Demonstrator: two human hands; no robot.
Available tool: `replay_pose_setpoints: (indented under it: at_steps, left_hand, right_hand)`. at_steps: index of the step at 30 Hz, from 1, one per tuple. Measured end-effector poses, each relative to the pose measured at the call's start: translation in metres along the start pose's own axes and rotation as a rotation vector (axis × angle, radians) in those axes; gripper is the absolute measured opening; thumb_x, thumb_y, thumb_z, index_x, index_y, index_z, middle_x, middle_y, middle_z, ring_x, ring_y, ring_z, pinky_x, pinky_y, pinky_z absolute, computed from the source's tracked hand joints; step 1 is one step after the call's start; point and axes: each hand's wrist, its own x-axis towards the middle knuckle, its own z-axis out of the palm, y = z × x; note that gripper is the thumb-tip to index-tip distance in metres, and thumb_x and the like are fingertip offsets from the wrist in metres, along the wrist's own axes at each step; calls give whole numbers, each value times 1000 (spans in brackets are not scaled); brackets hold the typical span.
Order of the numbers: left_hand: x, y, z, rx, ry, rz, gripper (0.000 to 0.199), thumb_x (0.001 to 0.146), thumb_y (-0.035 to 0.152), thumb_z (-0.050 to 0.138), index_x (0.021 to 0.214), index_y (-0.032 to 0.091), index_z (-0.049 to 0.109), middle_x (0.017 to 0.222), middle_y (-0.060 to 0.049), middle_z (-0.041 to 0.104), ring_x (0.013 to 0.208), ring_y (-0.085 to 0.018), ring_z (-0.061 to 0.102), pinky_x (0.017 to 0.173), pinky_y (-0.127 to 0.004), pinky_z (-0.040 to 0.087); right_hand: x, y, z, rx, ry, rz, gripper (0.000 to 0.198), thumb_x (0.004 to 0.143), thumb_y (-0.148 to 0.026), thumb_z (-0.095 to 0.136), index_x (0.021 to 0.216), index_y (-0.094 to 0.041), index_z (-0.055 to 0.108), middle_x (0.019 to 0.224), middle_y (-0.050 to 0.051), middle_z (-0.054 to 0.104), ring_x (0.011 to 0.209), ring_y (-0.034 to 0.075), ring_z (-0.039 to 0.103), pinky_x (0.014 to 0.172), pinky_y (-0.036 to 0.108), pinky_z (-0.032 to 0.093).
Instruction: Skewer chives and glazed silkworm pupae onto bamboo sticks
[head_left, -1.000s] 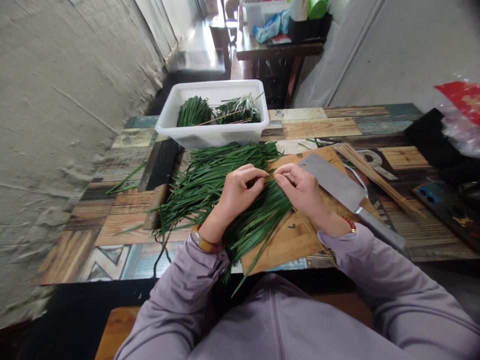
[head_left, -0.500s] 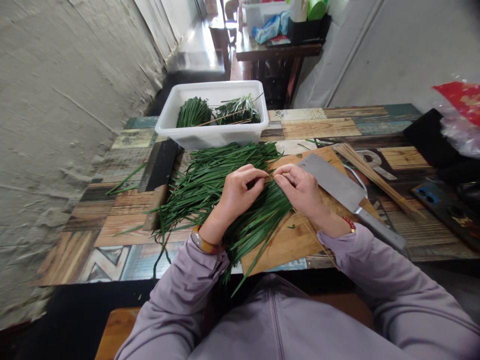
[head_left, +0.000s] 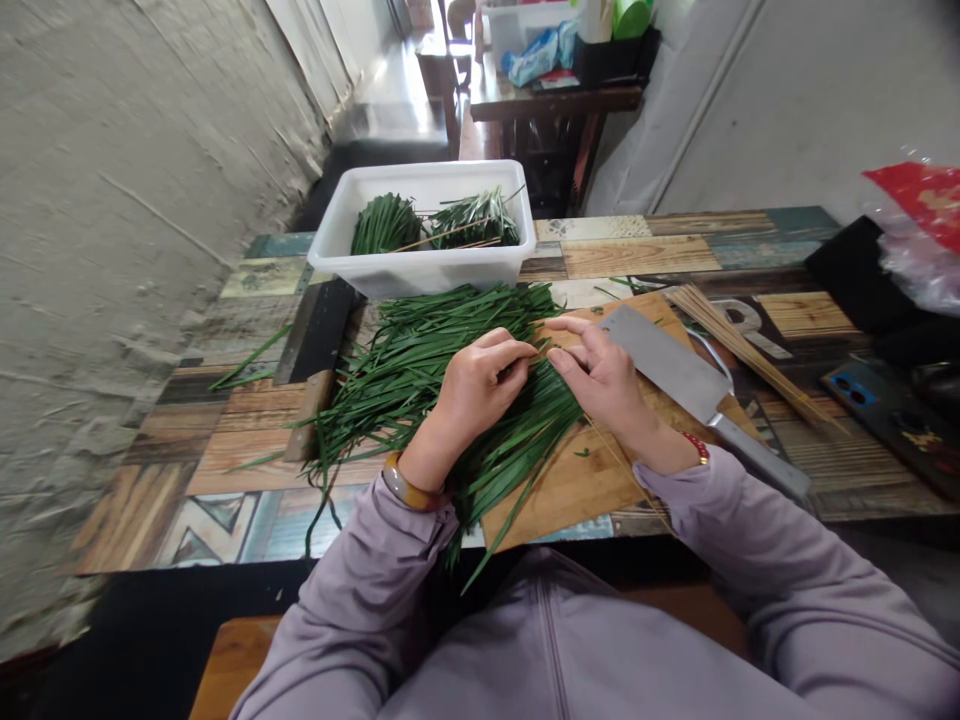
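A loose heap of garlic chives [head_left: 427, 350] lies across the table and onto a wooden cutting board [head_left: 547, 500]. Over the heap, my left hand [head_left: 484, 385] is closed in a pinch, apparently at the tip of a thin bamboo skewer [head_left: 626, 470]. The skewer slants down beneath my right hand [head_left: 600, 385] towards the table's front edge. My right hand is close to the left fingertips, its index finger stretched out and apart from the thumb, its other fingers curled and partly hidden. A cleaver [head_left: 671, 365] lies on the board, right of my right hand.
Behind the heap stands a white plastic tub [head_left: 420, 275] holding bundled chives. More bamboo skewers [head_left: 750, 350] lie right of the cleaver. A dark-bladed knife [head_left: 319, 330] with a wooden handle is at the left. A phone [head_left: 892, 420] and a plastic bag [head_left: 922, 250] are far right.
My right index finger has straightened and lifted off the thumb, opening the earlier pinch. My left hand keeps its pinch in nearly the same place.
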Motion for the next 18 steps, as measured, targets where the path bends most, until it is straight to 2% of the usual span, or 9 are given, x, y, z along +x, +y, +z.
replay_pose_setpoints:
  at_steps: [3,10,14,18]
  left_hand:
    - [0,-1,0,11,0,1,17,89,14,57,91,18,73,77,-1,63,67,-10,57,63,-21,42]
    - [0,1,-1,0,-12,-56,15,89,15,57,90,18,72,78,-2,64,69,-11,58,64,-23,43]
    - [0,3,-2,3,-6,-104,12,87,15,58,84,18,69,76,-1,64,68,-12,57,63,-23,42]
    - [1,3,-2,-30,-14,-95,13,88,15,58,83,18,70,77,-2,64,70,-12,57,66,-24,43]
  right_hand:
    - [0,0,-1,-23,-10,-32,33,95,-31,53,125,-20,61,52,-10,33,48,11,32,52,26,28]
    - [-2,6,1,4,-21,-27,26,96,-39,52,105,-21,67,57,-6,45,52,11,38,51,26,30]
    - [-2,5,1,1,-11,-12,26,96,-42,52,102,-21,66,58,-5,47,51,12,40,51,26,31]
    - [-2,4,1,-14,-3,-15,25,96,-42,52,100,-22,66,57,-5,48,51,12,40,52,26,32]
